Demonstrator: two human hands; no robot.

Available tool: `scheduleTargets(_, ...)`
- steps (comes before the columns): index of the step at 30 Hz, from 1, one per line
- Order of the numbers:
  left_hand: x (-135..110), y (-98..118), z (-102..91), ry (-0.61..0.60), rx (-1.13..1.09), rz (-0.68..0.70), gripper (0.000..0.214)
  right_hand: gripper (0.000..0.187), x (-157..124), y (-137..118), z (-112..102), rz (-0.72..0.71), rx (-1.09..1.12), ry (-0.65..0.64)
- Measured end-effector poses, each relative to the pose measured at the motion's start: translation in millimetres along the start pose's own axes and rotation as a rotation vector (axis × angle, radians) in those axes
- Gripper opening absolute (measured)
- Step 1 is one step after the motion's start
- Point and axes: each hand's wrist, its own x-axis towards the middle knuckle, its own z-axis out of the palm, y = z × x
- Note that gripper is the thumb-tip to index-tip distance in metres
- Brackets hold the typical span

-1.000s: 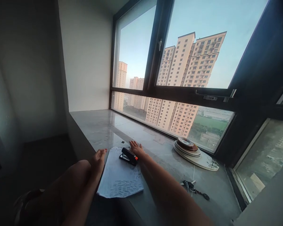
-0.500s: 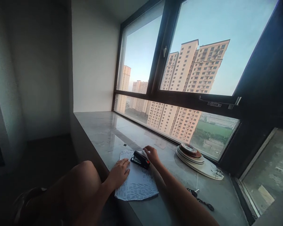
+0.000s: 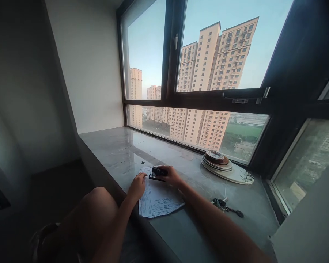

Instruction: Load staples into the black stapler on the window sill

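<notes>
At the far left, a pale wall (image 3: 87,65) meets the end of a grey stone windowsill (image 3: 106,146). Below it, in shadow, the person's bare knee (image 3: 100,208) rises beside the front edge of the sill.

Next comes the left hand (image 3: 137,186), resting at the upper left edge of the paper (image 3: 157,199), back upward and fingertips pointing toward the stapler. Its fingers lie close together; whether they pinch the paper's edge or only press on it, I cannot tell. The paper lies near the sill's front edge, covered in short dark lines of writing, and its lower edge is uneven. Just beyond its top edge, a small black piece (image 3: 143,162) lies on the stone.

The black stapler (image 3: 158,174) is over the upper part of the paper, its front end toward the left hand and its two arms parted. The right hand (image 3: 172,175) grips its rear end, fingers wrapped over the top; the thumb is hard to make out.

Behind the sill, a dark window frame (image 3: 169,73) holds panes showing tall beige buildings (image 3: 208,62). Farther right, a stack of plates (image 3: 217,160) sits near the glass, resting on a larger pale oval board (image 3: 242,176). Nearer the person, a bunch of keys (image 3: 220,204) with a dark fob (image 3: 239,213) lies on the sill.
</notes>
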Motion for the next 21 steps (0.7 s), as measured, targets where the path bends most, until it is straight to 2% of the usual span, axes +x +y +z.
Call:
scheduleTargets(3,-1.3,-4.8,0.3,0.015,-0.025,-0.026,0.037,0.049,3.3,2.2,1.3,0.038,0.049,-0.031)
scheduleTargets(6,-3.3,-2.8,-1.8,0.025,-0.048,-0.035,0.036,0.059,7.0,11.1,0.5,0.152,0.126,0.042)
scheduleTargets(8,-4.2,-0.9,-4.3,0.04,-0.073,-0.052,0.034,0.064,8.3,18.8,-1.0,0.194,0.09,0.074)
scheduleTargets(14,-3.8,1.4,-10.5,0.072,-0.184,-0.134,0.042,0.048,8.5,29.2,-3.3,0.159,-0.027,0.008)
scheduleTargets(21,-3.0,-2.6,-10.8,0.124,-0.263,-0.202,0.041,0.05,9.3,19.7,-3.8,0.117,-0.026,-0.016)
